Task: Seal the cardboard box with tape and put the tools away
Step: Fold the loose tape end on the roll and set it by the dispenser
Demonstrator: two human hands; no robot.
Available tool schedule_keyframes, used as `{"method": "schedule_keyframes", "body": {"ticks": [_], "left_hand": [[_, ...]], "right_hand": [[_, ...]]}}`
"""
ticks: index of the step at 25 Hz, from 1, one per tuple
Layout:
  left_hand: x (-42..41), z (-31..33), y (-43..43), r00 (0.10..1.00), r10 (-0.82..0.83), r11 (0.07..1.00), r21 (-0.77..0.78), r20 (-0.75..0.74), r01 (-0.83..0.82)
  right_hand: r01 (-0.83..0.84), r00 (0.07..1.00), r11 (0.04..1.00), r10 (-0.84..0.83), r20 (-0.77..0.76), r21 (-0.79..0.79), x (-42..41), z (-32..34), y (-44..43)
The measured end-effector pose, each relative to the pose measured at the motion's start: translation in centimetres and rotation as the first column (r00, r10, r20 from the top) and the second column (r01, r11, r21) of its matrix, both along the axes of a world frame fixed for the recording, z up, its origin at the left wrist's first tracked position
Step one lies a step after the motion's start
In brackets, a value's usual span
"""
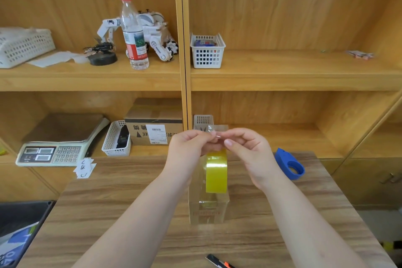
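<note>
Over the woodgrain table (130,202), both hands' fingers (228,142) pinch glossy clear tape (214,131).

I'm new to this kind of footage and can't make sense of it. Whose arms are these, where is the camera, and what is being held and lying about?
There is no machine here. A person wears one camera on the head, looking forward and down, so you see their own two bare arms.

The left hand and right hand meet above a wooden table and pinch the loose end of clear tape, with a yellow tape roll hanging below them.

On the table lie a blue tape dispenser to the right and a knife-like tool at the near edge. Behind are wooden shelves with a cardboard box, a scale and a water bottle.
</note>
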State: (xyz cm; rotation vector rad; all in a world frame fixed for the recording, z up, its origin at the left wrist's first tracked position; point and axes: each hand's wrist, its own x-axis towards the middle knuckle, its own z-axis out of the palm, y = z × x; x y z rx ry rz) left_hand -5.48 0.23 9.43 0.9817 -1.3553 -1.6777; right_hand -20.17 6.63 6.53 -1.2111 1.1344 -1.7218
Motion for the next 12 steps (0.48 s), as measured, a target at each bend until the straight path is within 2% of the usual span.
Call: {"method": "schedule_keyframes", "body": {"ticks": [6,12], "left_hand": [[0.1,2.4,0.2,0.999,-0.021,0.998,-0.061,-0.039,0.019],[0.3,5.1,0.1,0.997,-0.06,0.988,-0.142,-0.041,0.054]], "right_hand": [[0.109,0.99,0.993,-0.112,-0.085,-0.037,0.0,2.6,-0.5],[0.107,0.986,0.989,-0.118,-0.115,-0.101,-0.3,5.6,-0.8]]}}
